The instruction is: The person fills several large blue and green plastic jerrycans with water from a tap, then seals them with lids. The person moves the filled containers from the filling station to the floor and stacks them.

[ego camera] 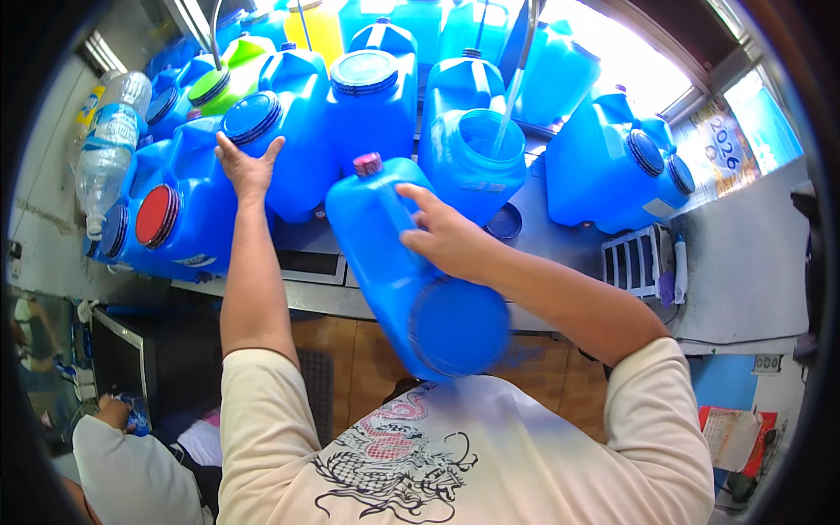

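Observation:
My right hand (453, 239) grips the moulded handle of a blue plastic jug (367, 223), which is tilted over the counter's front edge. This jug has a small red cap (367, 164) and a wide round blue lid (459, 325) facing me. My left hand (249, 167) is spread, its fingers at the lower rim of another jug's blue lid (251, 117). To the right of the held jug, a blue jug with an uncovered wide mouth (479, 141) stands under a metal spout (530, 33). Water (508, 111) streams into that mouth.
Blue jugs, one with a red lid (157, 215), crowd the left; others stand right (590, 164). A loose dark lid (504, 222) lies on the metal counter (558, 262). Plastic bottles (111, 144) hang left. A white rack (630, 262) stands right. Another person's sleeve (131, 466) shows lower left.

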`<act>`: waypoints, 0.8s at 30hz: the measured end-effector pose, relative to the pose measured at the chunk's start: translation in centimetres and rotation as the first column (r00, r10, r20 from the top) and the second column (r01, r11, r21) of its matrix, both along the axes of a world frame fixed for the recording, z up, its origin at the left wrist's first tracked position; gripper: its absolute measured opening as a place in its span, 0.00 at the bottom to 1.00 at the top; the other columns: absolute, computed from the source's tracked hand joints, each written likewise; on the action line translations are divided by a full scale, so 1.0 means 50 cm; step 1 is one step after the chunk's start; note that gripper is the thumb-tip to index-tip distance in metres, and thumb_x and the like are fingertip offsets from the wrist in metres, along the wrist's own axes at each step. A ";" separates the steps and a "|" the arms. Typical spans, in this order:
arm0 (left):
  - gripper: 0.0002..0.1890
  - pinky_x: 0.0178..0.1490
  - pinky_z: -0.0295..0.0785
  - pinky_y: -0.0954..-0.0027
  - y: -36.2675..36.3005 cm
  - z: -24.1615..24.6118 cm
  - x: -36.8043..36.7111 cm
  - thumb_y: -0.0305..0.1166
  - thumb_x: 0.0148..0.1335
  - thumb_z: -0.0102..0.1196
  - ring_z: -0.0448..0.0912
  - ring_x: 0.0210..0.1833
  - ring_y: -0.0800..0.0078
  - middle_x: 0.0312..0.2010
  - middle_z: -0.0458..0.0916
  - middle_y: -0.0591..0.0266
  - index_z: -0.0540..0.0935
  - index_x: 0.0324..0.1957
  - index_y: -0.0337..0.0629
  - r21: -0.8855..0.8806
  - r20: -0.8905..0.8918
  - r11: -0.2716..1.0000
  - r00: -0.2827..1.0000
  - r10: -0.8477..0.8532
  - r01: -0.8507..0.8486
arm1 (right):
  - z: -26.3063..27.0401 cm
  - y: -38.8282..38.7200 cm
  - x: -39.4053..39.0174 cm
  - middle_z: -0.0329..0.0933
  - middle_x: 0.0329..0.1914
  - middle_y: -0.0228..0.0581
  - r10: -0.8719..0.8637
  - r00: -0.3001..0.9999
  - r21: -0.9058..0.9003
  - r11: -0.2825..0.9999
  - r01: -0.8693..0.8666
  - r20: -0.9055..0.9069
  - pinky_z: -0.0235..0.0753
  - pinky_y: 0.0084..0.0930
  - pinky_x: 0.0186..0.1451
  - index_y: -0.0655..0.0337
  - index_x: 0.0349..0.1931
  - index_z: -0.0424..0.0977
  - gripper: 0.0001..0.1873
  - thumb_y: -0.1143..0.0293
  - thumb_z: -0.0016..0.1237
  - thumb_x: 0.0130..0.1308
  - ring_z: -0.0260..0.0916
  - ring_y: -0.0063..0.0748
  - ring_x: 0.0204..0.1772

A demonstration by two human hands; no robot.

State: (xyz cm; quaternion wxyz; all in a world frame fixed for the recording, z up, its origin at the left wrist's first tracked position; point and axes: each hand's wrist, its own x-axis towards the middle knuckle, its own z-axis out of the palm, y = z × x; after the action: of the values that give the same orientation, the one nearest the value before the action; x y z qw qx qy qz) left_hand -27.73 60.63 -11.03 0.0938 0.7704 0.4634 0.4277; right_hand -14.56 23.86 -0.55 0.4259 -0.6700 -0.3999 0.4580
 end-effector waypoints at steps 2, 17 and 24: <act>0.69 0.77 0.48 0.53 0.006 0.017 -0.033 0.66 0.44 0.69 0.47 0.77 0.39 0.72 0.49 0.31 0.44 0.73 0.30 -0.100 0.027 0.993 0.997 -0.066 0.068 | -0.026 0.073 -0.016 0.71 0.59 0.56 -0.096 0.995 0.054 0.994 0.096 -0.005 0.73 0.37 0.57 0.57 0.74 0.48 0.39 0.72 0.47 0.63 0.72 0.46 0.58; 0.44 0.71 0.59 0.46 -0.482 0.180 -0.178 0.48 0.32 0.80 0.60 0.72 0.45 0.70 0.63 0.47 0.78 0.57 0.50 -0.036 -0.160 0.821 0.808 -0.567 0.569 | -0.182 0.026 0.062 0.74 0.57 0.51 -0.255 0.963 0.372 0.905 0.207 0.085 0.72 0.34 0.60 0.64 0.64 0.65 0.28 0.62 0.52 0.67 0.74 0.41 0.56; 0.41 0.71 0.58 0.47 -0.519 0.210 -0.135 0.50 0.41 0.76 0.62 0.72 0.48 0.67 0.67 0.45 0.77 0.58 0.43 0.103 -0.119 0.744 0.750 -0.650 0.661 | -0.454 -0.588 0.008 0.75 0.62 0.48 0.254 0.907 -0.759 0.643 0.102 0.337 0.71 0.42 0.65 0.56 0.65 0.68 0.30 0.59 0.53 0.62 0.71 0.47 0.64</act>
State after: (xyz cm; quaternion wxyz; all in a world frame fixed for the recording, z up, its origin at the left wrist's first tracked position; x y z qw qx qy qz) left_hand -34.47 34.66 -0.54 0.1669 0.9041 0.1356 0.3693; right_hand -14.17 -5.51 -23.26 -0.0104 -0.8493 -0.2789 0.4481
